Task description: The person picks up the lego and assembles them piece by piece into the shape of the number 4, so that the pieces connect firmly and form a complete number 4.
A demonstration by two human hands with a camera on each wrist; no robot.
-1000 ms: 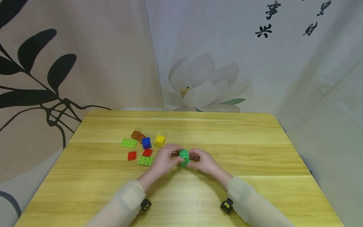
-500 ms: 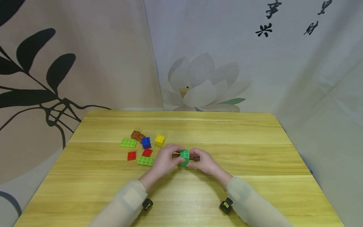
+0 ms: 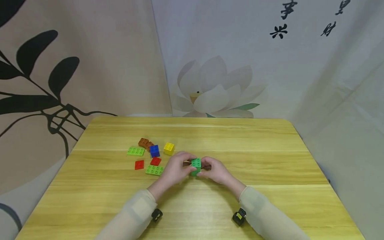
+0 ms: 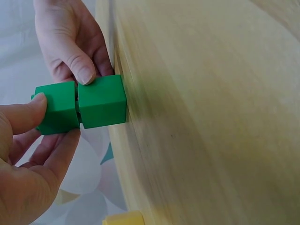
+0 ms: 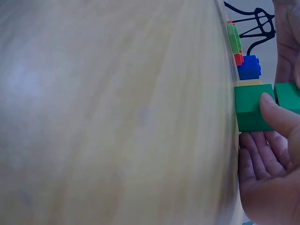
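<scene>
Work is centred on an upper green brick [image 4: 61, 108] and a lower green brick [image 4: 103, 101], which are lined up, one over the other, near the middle of the wooden table [image 3: 270, 150]. A thin gap is seen between them in the left wrist view, so the push seems not to be finished. The upper green brick is pinched by the left hand [image 3: 177, 168], its thumb and fingers bent and opened just enough to fit round it. The lower green brick is held by the right hand [image 3: 218, 171] in much the same way, though some fingertips are hidden. Whether the table is touched by the lower green brick cannot be told for sure.

For a good fit, the corners should be matched, and the upper green brick should be pressed straight down, not tipped. The lower green brick should be held very still. Fingertips should be put away from the gap, so that no skin is nipped.

Just beside the left hand, a lime green plate [image 3: 153, 170] is seen. Farther off, a yellow brick [image 3: 169, 149] and a blue brick [image 3: 154, 151] can be found.
</scene>
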